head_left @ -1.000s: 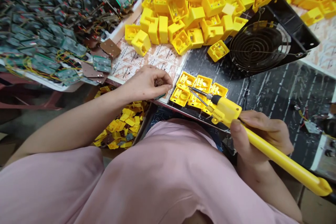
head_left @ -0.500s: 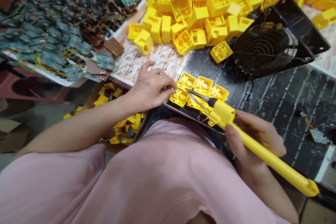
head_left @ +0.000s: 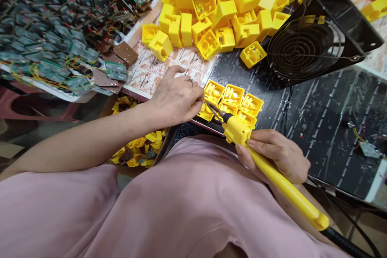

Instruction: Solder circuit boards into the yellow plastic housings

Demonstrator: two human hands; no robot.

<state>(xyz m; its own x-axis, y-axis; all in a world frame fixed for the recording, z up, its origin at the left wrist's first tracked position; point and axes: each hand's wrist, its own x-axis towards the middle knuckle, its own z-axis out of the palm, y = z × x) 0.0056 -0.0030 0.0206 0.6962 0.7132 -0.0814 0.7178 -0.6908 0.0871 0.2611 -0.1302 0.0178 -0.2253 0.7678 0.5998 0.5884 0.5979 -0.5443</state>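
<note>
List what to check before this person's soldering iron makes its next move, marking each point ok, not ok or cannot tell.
1. Right hand has a closed grip on the soldering iron handle: ok.
2. Iron tip is at the near yellow housings: ok.
3. Left hand fingers are away from the tip: not ok, they are right beside it.
4. Housings lie open side up: ok.
5. Fan is running: cannot tell.

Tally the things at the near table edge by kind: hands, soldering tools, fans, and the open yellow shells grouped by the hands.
2 bare hands: left hand, right hand
1 yellow-handled soldering iron
1 black square fan with a wire grille
6 open yellow plastic shells, grouped at the iron's tip
Total: 10
</note>
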